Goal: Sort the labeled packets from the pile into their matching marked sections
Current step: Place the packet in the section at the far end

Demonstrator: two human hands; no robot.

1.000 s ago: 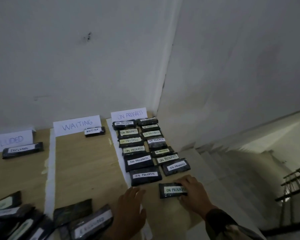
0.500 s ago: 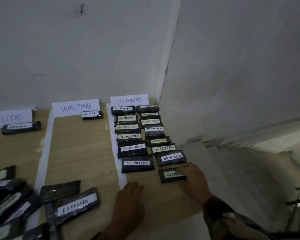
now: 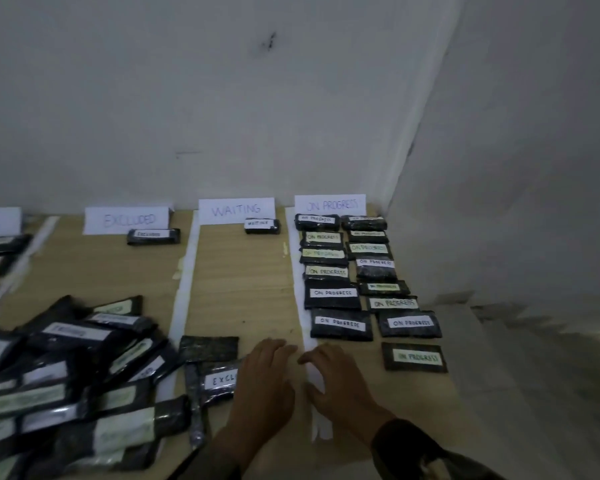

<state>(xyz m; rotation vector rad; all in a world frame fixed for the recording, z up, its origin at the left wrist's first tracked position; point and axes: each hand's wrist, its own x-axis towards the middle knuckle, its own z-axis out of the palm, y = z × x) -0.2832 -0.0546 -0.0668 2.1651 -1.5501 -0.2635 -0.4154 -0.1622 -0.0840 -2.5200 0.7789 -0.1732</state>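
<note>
The nearest ON PROGRESS packet (image 3: 414, 357) lies flat at the near end of the right-hand section, label up. It sits off to the right of the right hand (image 3: 340, 382), with bare desk (image 3: 243, 289) between them. Beyond it, two columns of packets (image 3: 331, 293) with the same label run back to the ON PROGRESS card (image 3: 329, 204) standing against the wall (image 3: 222, 98).

Both hands are low on the desk, side by side and nearly touching at the fingertips, and neither holds anything. The right hand has its fingers spread and a little arched over the white strip (image 3: 300, 289) that marks the section's edge. The left hand (image 3: 267, 375) lies loosely flat in the middle section. Its outer edge covers the end of the label on an EXCLUDED packet (image 3: 219, 381), and it seems to rest on that packet, though the dim light makes this hard to judge.

Further left the pile (image 3: 66, 375) is heaped in a jumble near the front. At the back stand the WAITING card (image 3: 236, 210) and the EXCLUDED card (image 3: 127, 220), each with a single packet in front of it.
</note>
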